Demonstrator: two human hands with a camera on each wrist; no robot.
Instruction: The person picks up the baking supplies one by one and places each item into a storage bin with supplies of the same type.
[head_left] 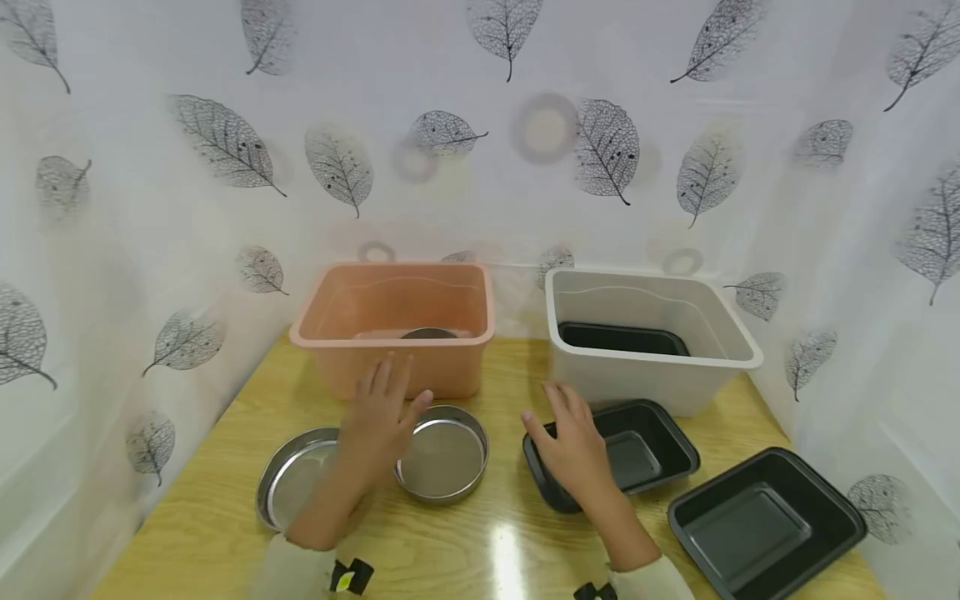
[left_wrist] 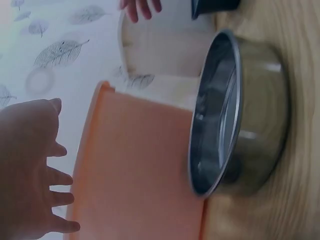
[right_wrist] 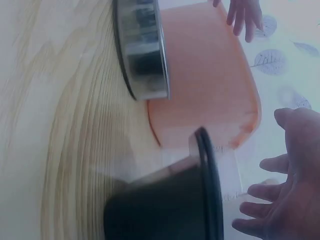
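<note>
My left hand [head_left: 378, 425] hovers with fingers spread between two round metal cake pans, holding nothing. One round pan [head_left: 442, 457] is just to its right; the other round pan [head_left: 298, 475] lies to its left, partly hidden by the forearm. In the left wrist view the hand [left_wrist: 30, 170] is apart from the round pan [left_wrist: 260, 115]. My right hand [head_left: 573, 446], also with nothing in its grasp, is over the left part of a black rectangular loaf pan [head_left: 637, 454]. The right wrist view shows that hand [right_wrist: 295, 185] apart from the black pan [right_wrist: 165, 205].
An orange bin [head_left: 397, 367] stands at the back left with a round metal pan [head_left: 430, 333] inside. To its right, a white bin [head_left: 637, 383] holds a black pan [head_left: 622, 339]. Another black rectangular pan [head_left: 765, 525] lies at the right of the wooden table [head_left: 450, 558].
</note>
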